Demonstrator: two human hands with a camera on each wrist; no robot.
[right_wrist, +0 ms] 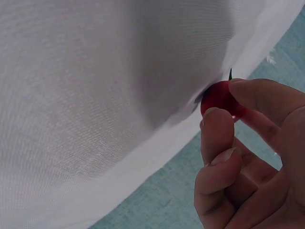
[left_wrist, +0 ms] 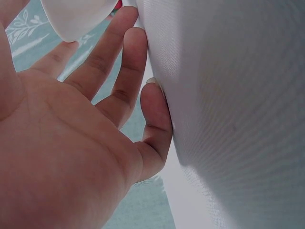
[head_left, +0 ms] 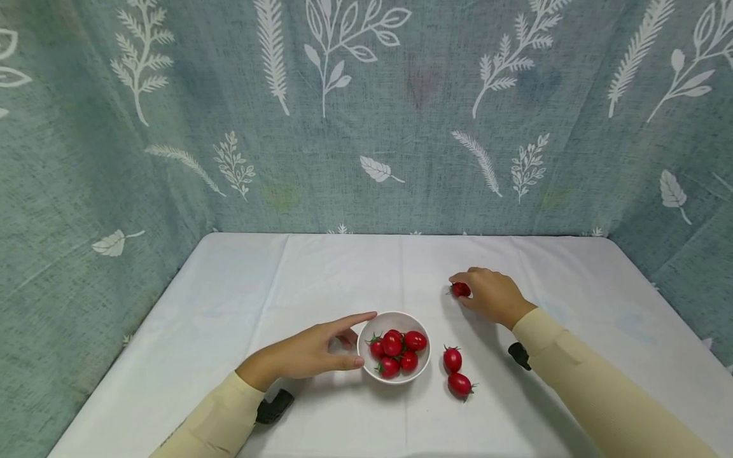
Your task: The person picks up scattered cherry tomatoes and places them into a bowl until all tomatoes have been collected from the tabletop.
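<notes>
My right hand pinches a red cherry tomato by thumb and fingertips, low over the white cloth at the back right. In the right wrist view this tomato shows a thin green sepal, and its underside is close to or on the cloth. My left hand is at the left side of a white bowl, its thumb and straight forefinger touching the rim while the other fingers spread loosely behind. Several cherry tomatoes lie inside the bowl. The left wrist view shows only part of the bowl.
Right of the bowl, two more cherry tomatoes lie close together on the cloth, one upper and one lower. A white cloth covers the table. Green patterned curtains hang behind and at both sides.
</notes>
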